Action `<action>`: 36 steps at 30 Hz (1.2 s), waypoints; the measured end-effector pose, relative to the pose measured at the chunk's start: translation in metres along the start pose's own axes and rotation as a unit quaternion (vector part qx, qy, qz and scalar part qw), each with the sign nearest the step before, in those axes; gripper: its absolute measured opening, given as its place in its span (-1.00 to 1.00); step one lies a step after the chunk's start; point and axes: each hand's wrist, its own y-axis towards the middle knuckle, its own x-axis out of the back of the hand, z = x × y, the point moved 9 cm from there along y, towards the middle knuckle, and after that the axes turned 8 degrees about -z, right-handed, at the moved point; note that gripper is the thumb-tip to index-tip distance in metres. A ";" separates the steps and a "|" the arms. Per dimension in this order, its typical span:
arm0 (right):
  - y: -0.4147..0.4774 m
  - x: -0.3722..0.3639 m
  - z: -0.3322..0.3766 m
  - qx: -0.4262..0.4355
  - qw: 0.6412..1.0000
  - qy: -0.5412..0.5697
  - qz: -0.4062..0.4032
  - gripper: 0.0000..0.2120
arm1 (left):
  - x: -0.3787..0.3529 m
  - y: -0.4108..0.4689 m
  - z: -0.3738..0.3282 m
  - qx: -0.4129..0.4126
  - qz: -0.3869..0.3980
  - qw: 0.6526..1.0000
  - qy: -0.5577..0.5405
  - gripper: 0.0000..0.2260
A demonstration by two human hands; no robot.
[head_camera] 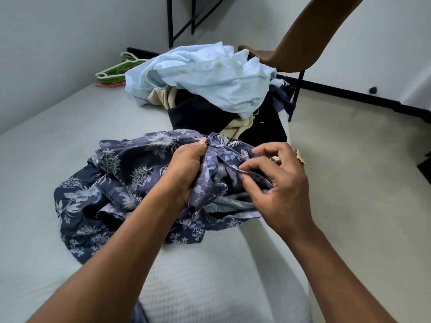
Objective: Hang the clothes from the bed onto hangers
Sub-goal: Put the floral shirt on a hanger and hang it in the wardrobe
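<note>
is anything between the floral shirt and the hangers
Nothing visible. The left hand and right hand hold the floral shirt, and bare mattress runs from it to the hangers; the clothes pile sits right of that line.

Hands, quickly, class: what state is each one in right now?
Left hand: closed, gripping a bunch of the floral shirt.
Right hand: fingers pinching an edge of the same shirt.

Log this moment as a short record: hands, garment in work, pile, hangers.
left hand: grips the bunched navy floral garment
right hand: pinches an edge of that garment
pile: light blue shirt on top of dark and beige clothes, beyond the hands
hangers: green and white, lying on the bed near the wall, none in use
chair: brown, beside the bed
</note>
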 end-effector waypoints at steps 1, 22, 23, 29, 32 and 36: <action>0.001 0.002 0.002 0.015 1.000 -0.001 -0.006 -0.91 | 0.001 0.002 -0.001 -0.012 0.000 1.000 -0.001 -0.65; -0.014 -0.029 -0.007 -0.183 0.951 0.235 0.083 -0.91 | -0.020 -0.004 -0.024 -0.307 0.040 0.936 0.167 -0.71; -0.012 -0.028 -0.009 -0.199 0.940 0.264 0.088 -0.91 | -0.020 -0.005 -0.026 -0.319 0.037 0.930 0.177 -0.66; -0.014 -0.026 -0.050 -0.420 0.811 0.407 0.030 -0.84 | -0.020 -0.028 -0.054 -0.455 -0.008 0.855 0.250 -0.57; -0.021 -0.022 -0.064 -0.483 0.779 0.396 -0.047 -0.69 | -0.025 -0.069 -0.076 -0.588 -0.043 0.772 0.238 -0.58; -0.020 -0.015 -0.074 -0.540 0.714 0.437 -0.091 -0.83 | -0.051 -0.088 -0.059 -0.643 0.008 0.682 0.347 -0.67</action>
